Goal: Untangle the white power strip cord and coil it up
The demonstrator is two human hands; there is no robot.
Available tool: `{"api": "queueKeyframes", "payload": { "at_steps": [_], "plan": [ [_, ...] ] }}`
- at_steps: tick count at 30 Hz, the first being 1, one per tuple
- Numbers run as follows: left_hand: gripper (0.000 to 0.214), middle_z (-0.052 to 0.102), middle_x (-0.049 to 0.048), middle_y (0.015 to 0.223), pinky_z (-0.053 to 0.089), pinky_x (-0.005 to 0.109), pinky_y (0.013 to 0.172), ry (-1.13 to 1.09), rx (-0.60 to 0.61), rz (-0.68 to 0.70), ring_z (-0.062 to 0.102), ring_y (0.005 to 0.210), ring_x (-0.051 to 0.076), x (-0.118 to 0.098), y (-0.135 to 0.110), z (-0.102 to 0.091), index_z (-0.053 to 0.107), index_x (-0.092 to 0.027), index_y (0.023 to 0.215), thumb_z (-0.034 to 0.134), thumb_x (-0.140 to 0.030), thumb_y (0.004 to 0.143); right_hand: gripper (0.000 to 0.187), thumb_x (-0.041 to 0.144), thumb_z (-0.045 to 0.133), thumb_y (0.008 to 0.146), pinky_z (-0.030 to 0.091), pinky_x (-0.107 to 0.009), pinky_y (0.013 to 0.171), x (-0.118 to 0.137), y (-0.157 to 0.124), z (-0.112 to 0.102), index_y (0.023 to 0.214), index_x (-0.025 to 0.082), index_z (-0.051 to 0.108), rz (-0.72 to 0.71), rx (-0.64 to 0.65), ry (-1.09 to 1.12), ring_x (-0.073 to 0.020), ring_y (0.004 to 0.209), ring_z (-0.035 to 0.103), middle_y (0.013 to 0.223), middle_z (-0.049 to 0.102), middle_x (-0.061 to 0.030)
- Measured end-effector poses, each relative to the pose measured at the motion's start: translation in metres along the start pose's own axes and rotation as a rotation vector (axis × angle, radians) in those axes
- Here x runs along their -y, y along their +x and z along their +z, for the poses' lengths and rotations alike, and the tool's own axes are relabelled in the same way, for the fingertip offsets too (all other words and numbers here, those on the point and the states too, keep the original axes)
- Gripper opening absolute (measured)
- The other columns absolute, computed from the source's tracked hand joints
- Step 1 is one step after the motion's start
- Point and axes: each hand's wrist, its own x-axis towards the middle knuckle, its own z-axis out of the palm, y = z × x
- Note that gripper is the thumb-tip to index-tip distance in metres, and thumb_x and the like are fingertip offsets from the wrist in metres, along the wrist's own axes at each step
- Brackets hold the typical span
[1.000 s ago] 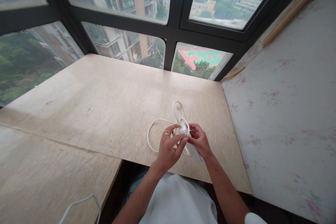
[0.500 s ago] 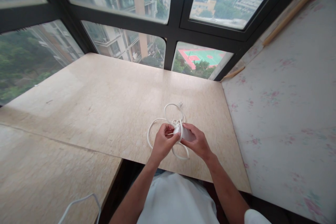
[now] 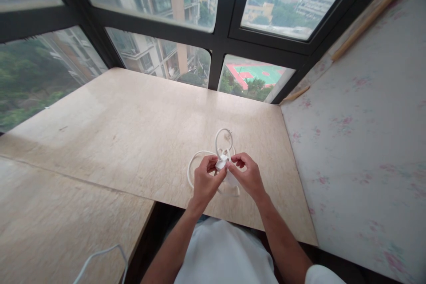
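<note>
Cable [image 3: 190,163] lay loosely looped, seemingly half-coiled; we pinched its adapter [image 3: 222,162], at 6 o'clock, between left hand [image 3: 203,182] and right hand [image 3: 248,176].

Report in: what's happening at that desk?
Left hand and right hand both pinch white adapter. Its cable loops on tabletop. Another white cable lies apart, lower left.
</note>
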Motion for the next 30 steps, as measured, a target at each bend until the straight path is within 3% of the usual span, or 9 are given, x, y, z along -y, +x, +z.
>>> {"api": "queueKeyframes", "payload": {
  "at_steps": [6, 12, 19, 26, 30],
  "plan": [
    [0.037, 0.067, 0.0082, 0.092, 0.056, 0.028, 0.078, -0.156, -0.156, -0.056, 0.068, 0.084, 0.017, -0.004, 0.009, -0.011, 0.055, -0.014, 0.094, 0.075, -0.033, 0.068, 0.020, 0.036, 0.061, 0.080, 0.044, -0.024, 0.054, -0.010, -0.003, 0.005, 0.078, 0.016, 0.064, 0.105, 0.011, -0.022, -0.0127, 0.056, 0.053, 0.067, 0.062, -0.0031],
    [0.045, 0.068, 0.0079, 0.090, 0.053, 0.026, 0.074, -0.382, -0.338, -0.032, 0.067, 0.081, 0.016, -0.016, 0.026, -0.028, 0.053, -0.014, 0.095, 0.080, -0.030, 0.063, 0.019, 0.035, 0.061, 0.078, 0.043, -0.023, 0.049, -0.019, -0.008, 0.004, 0.076, 0.016, 0.066, 0.207, 0.011, 0.000, -0.0129, 0.052, 0.054, 0.065, 0.064, -0.0029],
    [0.043, 0.062, 0.0013, 0.076, 0.046, 0.019, 0.059, -0.511, -0.514, -0.095, 0.059, 0.064, 0.010, -0.032, 0.055, -0.060, 0.057, -0.014, 0.094, 0.076, -0.039, 0.064, 0.013, 0.029, 0.060, 0.076, 0.044, -0.024, 0.054, -0.031, -0.009, 0.004, 0.075, 0.017, 0.063, 0.175, -0.089, -0.104, -0.0130, 0.053, 0.056, 0.066, 0.063, -0.0019],
    [0.046, 0.063, 0.0047, 0.071, 0.040, 0.020, 0.048, -0.338, -0.144, -0.223, 0.054, 0.057, 0.012, -0.039, 0.085, -0.104, 0.067, -0.015, 0.093, 0.079, -0.043, 0.058, 0.012, 0.028, 0.057, 0.079, 0.044, -0.025, 0.056, -0.048, -0.011, -0.014, 0.077, 0.017, 0.061, 0.060, -0.087, -0.138, -0.0122, 0.055, 0.053, 0.071, 0.061, -0.0026],
    [0.042, 0.064, 0.0063, 0.073, 0.038, 0.020, 0.050, -0.106, -0.035, -0.136, 0.052, 0.057, 0.012, -0.034, 0.098, -0.119, 0.070, -0.014, 0.096, 0.076, -0.039, 0.062, 0.013, 0.030, 0.056, 0.083, 0.039, -0.024, 0.053, -0.054, -0.012, -0.028, 0.080, 0.018, 0.060, 0.018, -0.013, -0.109, -0.0101, 0.051, 0.044, 0.069, 0.057, -0.0005]
  ]
}}
